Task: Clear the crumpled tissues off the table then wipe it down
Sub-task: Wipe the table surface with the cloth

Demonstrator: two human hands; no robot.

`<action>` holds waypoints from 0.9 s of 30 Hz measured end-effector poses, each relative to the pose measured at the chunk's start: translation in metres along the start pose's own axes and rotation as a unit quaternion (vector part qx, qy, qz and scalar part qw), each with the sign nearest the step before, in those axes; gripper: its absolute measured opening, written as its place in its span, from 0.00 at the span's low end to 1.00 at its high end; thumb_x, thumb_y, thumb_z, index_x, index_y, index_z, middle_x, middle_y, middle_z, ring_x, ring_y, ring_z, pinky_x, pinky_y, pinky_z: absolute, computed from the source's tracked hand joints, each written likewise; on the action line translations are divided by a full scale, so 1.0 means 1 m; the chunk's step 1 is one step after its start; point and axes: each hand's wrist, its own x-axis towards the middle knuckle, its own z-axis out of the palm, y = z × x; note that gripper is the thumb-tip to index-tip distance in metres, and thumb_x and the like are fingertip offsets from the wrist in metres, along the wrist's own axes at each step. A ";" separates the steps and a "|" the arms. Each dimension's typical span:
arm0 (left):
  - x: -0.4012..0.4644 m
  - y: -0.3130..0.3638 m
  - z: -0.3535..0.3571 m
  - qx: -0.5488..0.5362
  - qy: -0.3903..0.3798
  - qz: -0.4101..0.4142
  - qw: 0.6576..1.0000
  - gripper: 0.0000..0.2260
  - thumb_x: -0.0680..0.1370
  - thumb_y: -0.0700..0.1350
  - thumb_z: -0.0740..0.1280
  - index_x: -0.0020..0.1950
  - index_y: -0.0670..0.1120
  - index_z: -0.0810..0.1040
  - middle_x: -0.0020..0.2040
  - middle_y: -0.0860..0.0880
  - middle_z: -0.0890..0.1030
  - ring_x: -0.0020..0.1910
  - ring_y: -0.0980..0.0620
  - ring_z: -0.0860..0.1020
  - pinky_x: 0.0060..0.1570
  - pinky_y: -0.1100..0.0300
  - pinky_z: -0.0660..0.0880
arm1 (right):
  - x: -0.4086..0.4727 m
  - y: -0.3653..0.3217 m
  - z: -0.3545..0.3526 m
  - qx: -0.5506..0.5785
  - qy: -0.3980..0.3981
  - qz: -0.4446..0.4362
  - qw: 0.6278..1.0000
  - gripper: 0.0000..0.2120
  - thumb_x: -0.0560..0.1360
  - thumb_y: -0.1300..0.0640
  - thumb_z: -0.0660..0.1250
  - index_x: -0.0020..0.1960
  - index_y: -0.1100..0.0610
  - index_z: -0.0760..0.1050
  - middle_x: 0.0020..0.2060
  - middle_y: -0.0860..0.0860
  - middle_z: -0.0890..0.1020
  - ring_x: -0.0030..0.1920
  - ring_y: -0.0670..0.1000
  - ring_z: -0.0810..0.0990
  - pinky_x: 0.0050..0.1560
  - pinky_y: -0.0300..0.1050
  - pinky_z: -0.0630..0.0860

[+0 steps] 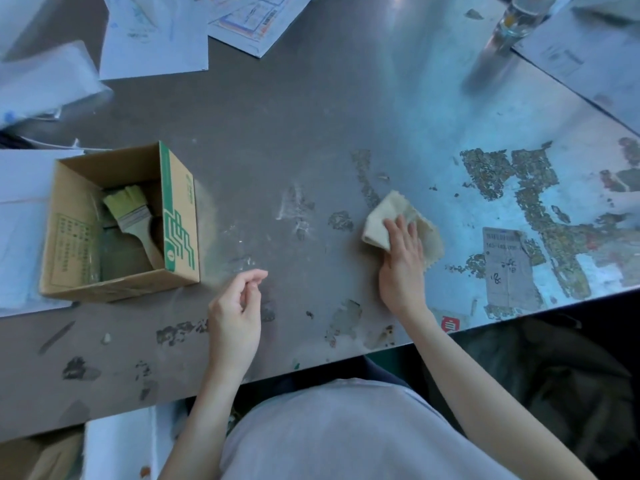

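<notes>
Crumpled tissues: none visible on the worn grey metal table (311, 116), so wiping seems underway. Right hand (403, 258) presses the folded cream cloth (388, 220) right of centre, fingers straight. Left hand (239, 306) hovers loosely curled, holding nothing. Next: sweep across the stained patches.

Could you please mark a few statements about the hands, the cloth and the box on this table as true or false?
1. The right hand presses a cream cloth flat on the table. True.
2. The left hand holds a crumpled tissue. False: it holds nothing, fingers loosely curled.
3. A paintbrush lies inside the open cardboard box. True.
4. The cardboard box stands to the right of the cloth. False: it stands to its left.
5. Papers lie at the table's far side. True.
</notes>
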 end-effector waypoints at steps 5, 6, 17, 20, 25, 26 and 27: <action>0.004 0.002 0.003 0.014 -0.008 0.012 1.000 0.11 0.80 0.33 0.62 0.56 0.43 0.81 0.52 0.51 0.81 0.52 0.55 0.78 0.51 0.73 0.71 | 0.051 0.007 -0.010 -0.033 0.046 0.058 0.997 0.33 0.72 0.73 0.53 0.75 0.55 0.59 0.77 0.54 0.54 0.77 0.56 0.46 0.76 0.52 0.44; 0.005 0.001 0.002 0.015 -0.003 0.010 1.000 0.11 0.80 0.33 0.62 0.55 0.43 0.81 0.52 0.51 0.81 0.52 0.55 0.78 0.51 0.74 0.71 | 0.067 0.006 -0.011 -0.039 0.044 0.060 0.996 0.33 0.71 0.73 0.53 0.75 0.54 0.59 0.77 0.54 0.53 0.77 0.56 0.45 0.76 0.52 0.43; -0.011 -0.009 -0.018 0.029 0.115 -0.041 0.992 0.12 0.79 0.30 0.60 0.54 0.40 0.81 0.57 0.48 0.79 0.56 0.54 0.77 0.56 0.69 0.72 | 0.184 -0.064 0.039 -0.045 -0.074 -0.074 0.993 0.30 0.71 0.68 0.54 0.71 0.50 0.66 0.75 0.50 0.61 0.77 0.58 0.48 0.75 0.51 0.43; -0.015 -0.012 -0.018 0.031 0.144 -0.036 0.989 0.12 0.78 0.28 0.60 0.53 0.38 0.81 0.57 0.46 0.80 0.55 0.50 0.78 0.53 0.60 0.74 | 0.169 -0.081 0.065 -0.038 -0.145 -0.160 0.976 0.30 0.71 0.69 0.54 0.69 0.49 0.68 0.75 0.51 0.63 0.77 0.56 0.51 0.75 0.48 0.46; -0.016 -0.012 -0.014 0.019 0.141 -0.035 0.989 0.12 0.78 0.28 0.61 0.53 0.37 0.81 0.56 0.46 0.80 0.55 0.48 0.79 0.53 0.60 0.74 | 0.101 -0.093 0.070 0.142 -0.239 -0.259 0.925 0.18 0.70 0.71 0.56 0.56 0.65 0.77 0.55 0.58 0.79 0.59 0.56 0.73 0.59 0.27 0.58; -0.015 -0.011 -0.014 0.013 0.139 -0.032 0.990 0.12 0.79 0.28 0.61 0.53 0.38 0.81 0.56 0.46 0.80 0.55 0.50 0.79 0.53 0.63 0.74 | 0.086 -0.090 0.066 0.163 -0.261 -0.281 0.909 0.16 0.71 0.72 0.57 0.56 0.67 0.77 0.52 0.56 0.79 0.55 0.50 0.74 0.58 0.23 0.59; -0.014 -0.009 -0.013 0.008 0.136 -0.029 0.990 0.12 0.79 0.29 0.60 0.53 0.39 0.81 0.56 0.47 0.80 0.55 0.52 0.78 0.53 0.67 0.73 | 0.074 -0.084 0.061 0.170 -0.283 -0.292 0.898 0.15 0.71 0.73 0.59 0.56 0.66 0.77 0.50 0.54 0.79 0.53 0.46 0.73 0.56 0.21 0.59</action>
